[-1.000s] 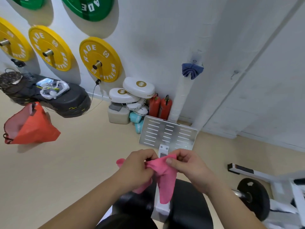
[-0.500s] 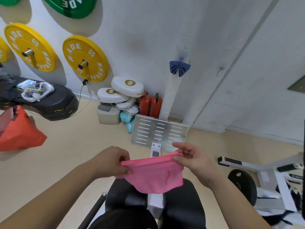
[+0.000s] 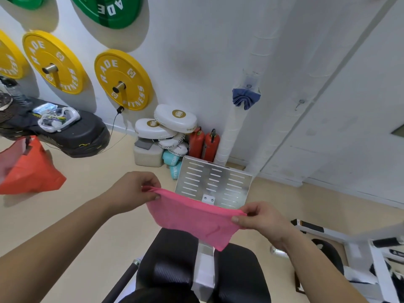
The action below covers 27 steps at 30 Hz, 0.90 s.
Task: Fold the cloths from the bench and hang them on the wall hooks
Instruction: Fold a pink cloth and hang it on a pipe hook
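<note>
Cloth (image 3: 196,221) was bunched between both grips mid-frame a second ago. Now left grip (image 3: 133,191) and right grip (image 3: 260,221) have pulled apart: top edge stretched flat, right end lower, one corner hanging toward bottom centre.

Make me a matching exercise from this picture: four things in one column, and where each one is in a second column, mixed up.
Things
1. pink cloth
2. blue cloth
3. fire extinguishers
4. yellow weight plates

Places
A. standing on the floor
B. mounted on pegs
C. pinched between the left hand and right hand
D. hanging from a wall hook

Pairs: 1-C, 2-D, 3-A, 4-B
</note>
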Motion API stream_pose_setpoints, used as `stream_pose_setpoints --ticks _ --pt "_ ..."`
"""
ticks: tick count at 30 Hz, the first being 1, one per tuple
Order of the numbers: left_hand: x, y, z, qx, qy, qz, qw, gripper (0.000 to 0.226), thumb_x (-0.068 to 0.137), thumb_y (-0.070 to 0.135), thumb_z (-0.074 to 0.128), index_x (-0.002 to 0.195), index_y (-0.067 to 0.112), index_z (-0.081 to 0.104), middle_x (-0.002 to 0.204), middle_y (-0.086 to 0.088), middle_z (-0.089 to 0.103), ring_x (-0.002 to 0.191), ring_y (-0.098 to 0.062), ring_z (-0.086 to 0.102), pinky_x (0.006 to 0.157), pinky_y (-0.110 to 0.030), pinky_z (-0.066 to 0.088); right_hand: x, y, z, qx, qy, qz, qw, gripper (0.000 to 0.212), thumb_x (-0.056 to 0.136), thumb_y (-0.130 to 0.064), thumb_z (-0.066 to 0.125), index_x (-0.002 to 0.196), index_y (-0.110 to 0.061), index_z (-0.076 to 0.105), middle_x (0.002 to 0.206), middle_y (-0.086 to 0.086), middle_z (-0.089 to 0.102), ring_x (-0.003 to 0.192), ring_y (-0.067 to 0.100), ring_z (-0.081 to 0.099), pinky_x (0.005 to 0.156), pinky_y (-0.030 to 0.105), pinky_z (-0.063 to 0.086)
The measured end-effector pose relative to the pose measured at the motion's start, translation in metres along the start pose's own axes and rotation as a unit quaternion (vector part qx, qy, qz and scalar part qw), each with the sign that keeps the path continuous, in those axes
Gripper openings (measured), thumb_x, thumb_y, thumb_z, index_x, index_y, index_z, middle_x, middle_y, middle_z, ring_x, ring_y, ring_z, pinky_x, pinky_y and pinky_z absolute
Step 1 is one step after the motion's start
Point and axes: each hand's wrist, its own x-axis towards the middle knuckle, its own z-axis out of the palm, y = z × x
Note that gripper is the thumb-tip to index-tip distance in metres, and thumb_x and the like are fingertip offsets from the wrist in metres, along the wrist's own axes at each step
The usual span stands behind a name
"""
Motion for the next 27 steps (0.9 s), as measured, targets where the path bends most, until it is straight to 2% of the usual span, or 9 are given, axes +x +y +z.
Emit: stream_pose_setpoints --ticks 4,9,12,16,19,21,23,25,27 --pt "0.012 0.008 -0.017 -0.022 0.033 -0.002 0.999 0.018 0.074 0.017 0.088 0.077 0.025 0.072 0.076 0.009 0.073 0.07 -0.001 0.064 0.066 -0.019 0.051 0.002 -0.011 -0.003 0.011 0.087 -0.056 0.995 0.016 0.074 -0.02 0.09 0.071 -0.012 0.077 0.07 0.004 0.069 0.068 0.012 0.059 0.067 0.024 0.052" --pt "0.003 -0.006 -0.019 -0.03 0.023 -0.009 0.999 0.016 0.073 0.018 0.091 0.071 0.022 0.075 0.073 0.006 0.074 0.068 -0.002 0.062 0.063 -0.014 0.048 -0.005 0.0 0.007 0.024 0.103 -0.093 0.99 0.023 0.077 -0.015 0.087 0.078 0.001 0.071 0.066 0.003 0.064 0.059 0.01 0.051 0.053 0.021 0.044" --pt "-0.014 -0.026 -0.006 -0.049 -0.032 -0.02 0.998 0.012 0.076 0.016 0.089 0.073 0.023 0.079 0.073 0.007 0.076 0.067 -0.003 0.066 0.063 -0.017 0.053 -0.009 0.022 0.026 0.041 0.101 -0.061 0.992 0.019 0.079 -0.008 0.086 0.085 0.002 0.071 0.074 0.005 0.074 0.059 0.018 0.061 0.057 0.027 0.052" --pt "-0.039 -0.064 0.027 -0.044 -0.102 -0.044 0.993 0.012 0.082 0.018 0.085 0.076 0.028 0.08 0.077 0.012 0.077 0.074 -0.004 0.07 0.069 -0.017 0.054 -0.01 0.07 0.057 0.024 0.096 -0.01 0.995 0.016 0.082 0.005 0.079 0.09 -0.005 0.07 0.085 0.016 0.076 0.077 0.031 0.075 0.074 0.034 0.062" --pt "-0.064 -0.093 0.056 -0.013 -0.139 -0.054 0.989 0.017 0.086 0.022 0.08 0.073 0.032 0.077 0.078 0.011 0.076 0.072 -0.004 0.067 0.065 -0.013 0.05 -0.015 0.107 0.086 -0.042 0.061 0.038 0.997 0.03 0.086 0.004 0.075 0.095 -0.025 0.078 0.095 0.006 0.079 0.085 0.019 0.076 0.079 0.03 0.062" --pt "-0.079 -0.107 0.069 0.003 -0.152 -0.058 0.987 0.016 0.085 0.022 0.079 0.071 0.029 0.075 0.075 0.011 0.074 0.067 -0.006 0.064 0.064 -0.018 0.05 -0.019 0.124 0.105 -0.103 0.026 0.068 0.992 0.02 0.085 -0.007 0.076 0.088 -0.027 0.078 0.085 -0.001 0.079 0.078 0.013 0.074 0.077 0.029 0.06" --pt "-0.089 -0.119 0.075 -0.008 -0.16 -0.071 0.985 0.018 0.083 0.017 0.076 0.068 0.027 0.073 0.071 0.014 0.072 0.062 -0.004 0.06 0.063 -0.02 0.05 -0.025 0.13 0.121 -0.122 0.022 0.087 0.988 0.009 0.085 -0.014 0.078 0.085 -0.022 0.073 0.078 0.003 0.077 0.071 0.016 0.072 0.068 0.027 0.059" --pt "-0.097 -0.129 0.074 -0.024 -0.164 -0.085 0.983 0.02 0.081 0.01 0.072 0.068 0.025 0.072 0.07 0.013 0.072 0.063 -0.005 0.061 0.065 -0.022 0.053 -0.032 0.131 0.131 -0.115 0.037 0.092 0.988 0.01 0.084 -0.018 0.081 0.085 -0.018 0.071 0.078 0.005 0.076 0.072 0.021 0.072 0.064 0.024 0.058" --pt "-0.103 -0.139 0.071 -0.041 -0.164 -0.09 0.982 0.021 0.079 0.005 0.072 0.07 0.023 0.075 0.073 0.01 0.075 0.07 -0.009 0.067 0.07 -0.025 0.056 -0.038 0.131 0.139 -0.12 0.057 0.094 0.987 0.013 0.081 -0.023 0.085 0.08 -0.019 0.073 0.078 0.001 0.076 0.071 0.013 0.071 0.063 0.02 0.054"
